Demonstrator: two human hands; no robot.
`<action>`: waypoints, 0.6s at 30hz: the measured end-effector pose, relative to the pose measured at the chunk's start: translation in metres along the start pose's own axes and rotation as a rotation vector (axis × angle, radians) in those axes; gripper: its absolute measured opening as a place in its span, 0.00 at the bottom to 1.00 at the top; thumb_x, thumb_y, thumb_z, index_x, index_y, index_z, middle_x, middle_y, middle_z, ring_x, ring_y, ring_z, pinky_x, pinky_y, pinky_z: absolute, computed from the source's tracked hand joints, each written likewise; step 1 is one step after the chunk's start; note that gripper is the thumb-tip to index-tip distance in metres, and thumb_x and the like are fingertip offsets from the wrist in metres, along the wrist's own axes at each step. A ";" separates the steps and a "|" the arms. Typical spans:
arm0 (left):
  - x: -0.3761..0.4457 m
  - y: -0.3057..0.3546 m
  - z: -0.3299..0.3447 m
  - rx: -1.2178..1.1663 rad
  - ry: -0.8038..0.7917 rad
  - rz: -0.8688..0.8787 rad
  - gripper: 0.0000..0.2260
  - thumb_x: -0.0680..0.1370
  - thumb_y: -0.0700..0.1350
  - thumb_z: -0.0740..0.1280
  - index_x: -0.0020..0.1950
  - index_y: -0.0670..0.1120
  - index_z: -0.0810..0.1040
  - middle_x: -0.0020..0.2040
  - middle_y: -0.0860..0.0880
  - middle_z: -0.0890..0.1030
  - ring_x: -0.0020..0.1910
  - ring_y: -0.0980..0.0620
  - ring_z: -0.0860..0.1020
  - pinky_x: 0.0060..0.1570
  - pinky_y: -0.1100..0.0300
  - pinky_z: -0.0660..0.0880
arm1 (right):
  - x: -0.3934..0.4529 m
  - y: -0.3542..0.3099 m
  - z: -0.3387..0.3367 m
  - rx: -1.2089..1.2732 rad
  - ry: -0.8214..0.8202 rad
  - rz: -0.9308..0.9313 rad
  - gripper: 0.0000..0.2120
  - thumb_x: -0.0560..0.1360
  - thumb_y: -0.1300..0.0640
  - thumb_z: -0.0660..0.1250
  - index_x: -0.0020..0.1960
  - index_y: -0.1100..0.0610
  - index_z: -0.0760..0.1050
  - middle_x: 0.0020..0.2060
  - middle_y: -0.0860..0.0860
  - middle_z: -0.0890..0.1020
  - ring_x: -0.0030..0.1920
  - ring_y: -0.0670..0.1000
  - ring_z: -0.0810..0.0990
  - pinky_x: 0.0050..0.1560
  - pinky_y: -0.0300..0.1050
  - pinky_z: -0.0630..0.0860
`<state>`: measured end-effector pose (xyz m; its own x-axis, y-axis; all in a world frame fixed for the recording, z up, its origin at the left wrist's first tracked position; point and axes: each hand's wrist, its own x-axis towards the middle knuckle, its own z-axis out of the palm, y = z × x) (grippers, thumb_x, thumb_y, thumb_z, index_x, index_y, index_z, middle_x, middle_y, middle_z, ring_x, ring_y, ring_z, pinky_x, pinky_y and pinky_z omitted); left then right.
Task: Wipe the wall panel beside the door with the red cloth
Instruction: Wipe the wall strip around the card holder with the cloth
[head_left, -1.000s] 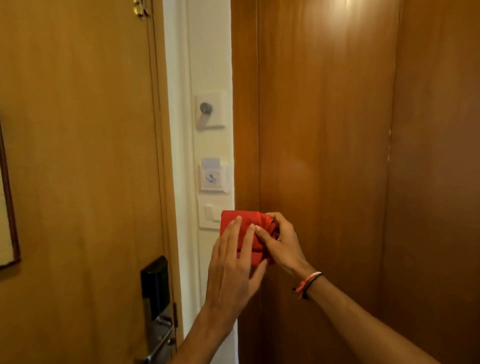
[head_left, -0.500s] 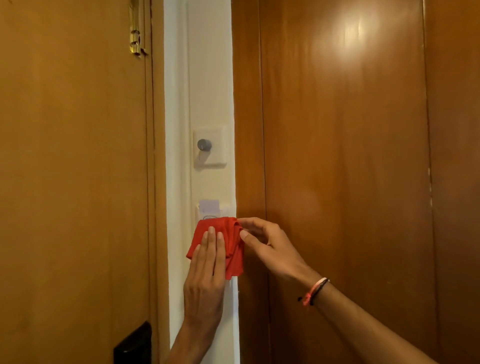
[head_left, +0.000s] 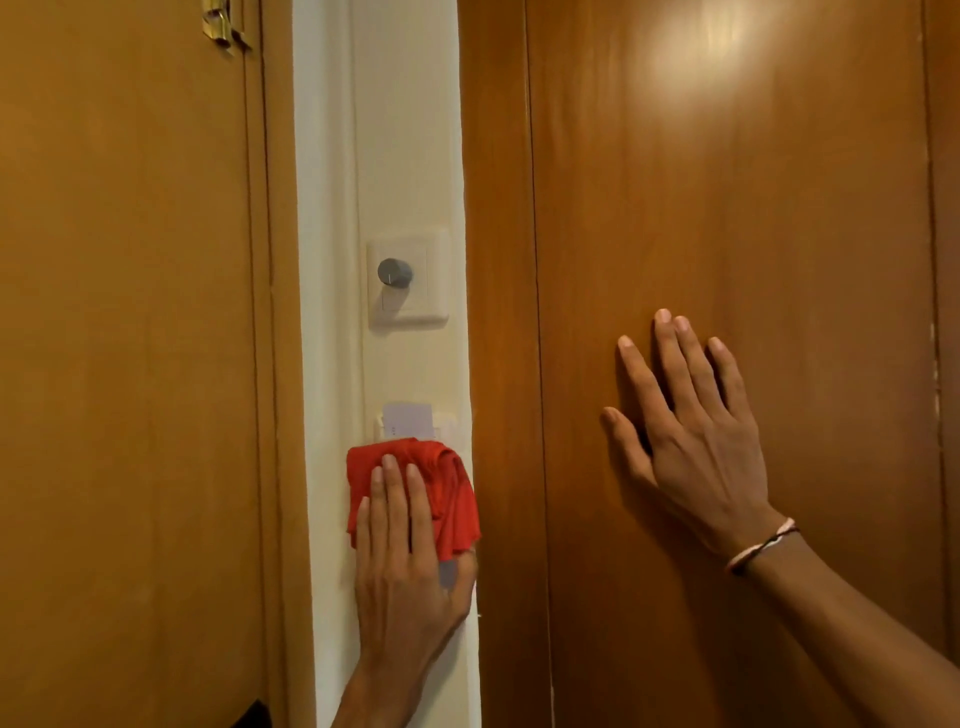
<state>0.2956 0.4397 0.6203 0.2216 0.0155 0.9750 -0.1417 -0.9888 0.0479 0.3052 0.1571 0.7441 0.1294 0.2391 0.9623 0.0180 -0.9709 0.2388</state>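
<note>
A narrow cream wall panel (head_left: 405, 156) runs vertically between the wooden door (head_left: 130, 364) on the left and brown wooden panelling (head_left: 727, 182) on the right. The folded red cloth (head_left: 447, 488) lies flat against the lower part of the cream panel. My left hand (head_left: 410, 566) presses on it with fingers stretched upward over the cloth. My right hand (head_left: 691, 431) rests flat with spread fingers on the wooden panelling, apart from the cloth and holding nothing.
A dimmer plate with a grey round knob (head_left: 395, 271) sits on the cream panel above the cloth. A key-card holder with a white card (head_left: 408, 418) is just above the cloth's top edge. A brass latch (head_left: 223, 26) hangs at the door's top.
My right hand has let go of the cloth and moved right onto the wooden panelling. My left hand alone now presses the cloth on the cream panel, and the view has shifted closer.
</note>
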 end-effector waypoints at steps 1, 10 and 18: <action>-0.002 -0.001 0.001 -0.009 0.000 0.018 0.40 0.75 0.62 0.63 0.79 0.41 0.56 0.78 0.39 0.62 0.78 0.38 0.58 0.73 0.40 0.62 | 0.000 0.000 0.001 -0.008 0.007 0.004 0.35 0.84 0.37 0.50 0.85 0.55 0.55 0.85 0.61 0.54 0.85 0.60 0.53 0.84 0.62 0.56; -0.001 -0.016 -0.007 -0.060 -0.030 0.152 0.34 0.77 0.60 0.62 0.76 0.39 0.63 0.76 0.39 0.65 0.76 0.38 0.63 0.68 0.36 0.69 | 0.000 -0.001 0.003 -0.047 0.063 0.003 0.34 0.84 0.38 0.51 0.84 0.55 0.56 0.84 0.61 0.54 0.85 0.60 0.54 0.83 0.62 0.57; 0.004 -0.004 -0.016 -0.131 -0.113 0.148 0.43 0.75 0.72 0.52 0.78 0.41 0.57 0.78 0.40 0.60 0.78 0.39 0.57 0.73 0.35 0.62 | 0.000 -0.001 0.005 -0.054 0.085 0.000 0.34 0.84 0.38 0.51 0.84 0.55 0.56 0.84 0.61 0.54 0.85 0.60 0.54 0.83 0.62 0.57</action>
<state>0.2811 0.4458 0.6273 0.2950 -0.1527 0.9432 -0.3034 -0.9510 -0.0590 0.3098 0.1579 0.7428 0.0443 0.2412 0.9695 -0.0354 -0.9694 0.2428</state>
